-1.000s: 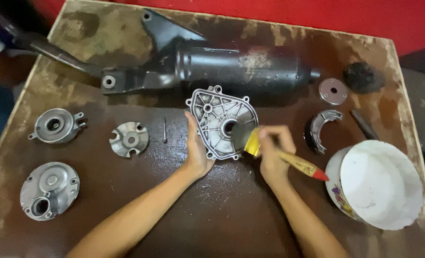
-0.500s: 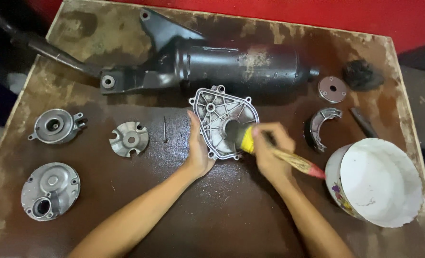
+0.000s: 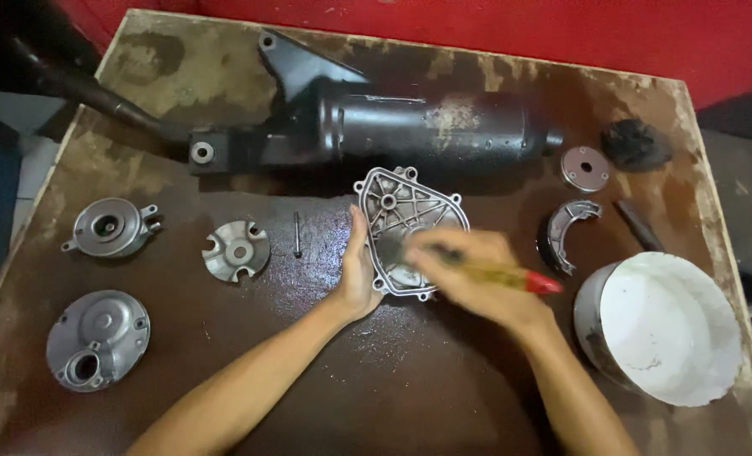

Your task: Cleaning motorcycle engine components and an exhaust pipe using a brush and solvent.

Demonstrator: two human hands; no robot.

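Stained wooden table (image 3: 410, 397), ribbed cast-metal cover (image 3: 405, 215), left hand (image 3: 357, 274), blurred right hand (image 3: 473, 279), brush (image 3: 520, 277)

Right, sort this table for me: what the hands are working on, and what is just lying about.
In use:
- left hand, steadying the cover plate
- right hand, blurred, holding the brush over the plate

Lying about:
- long black housing
- two round grey casings
- small slotted disc
- pin
- washer
- curved shoe
- white tub
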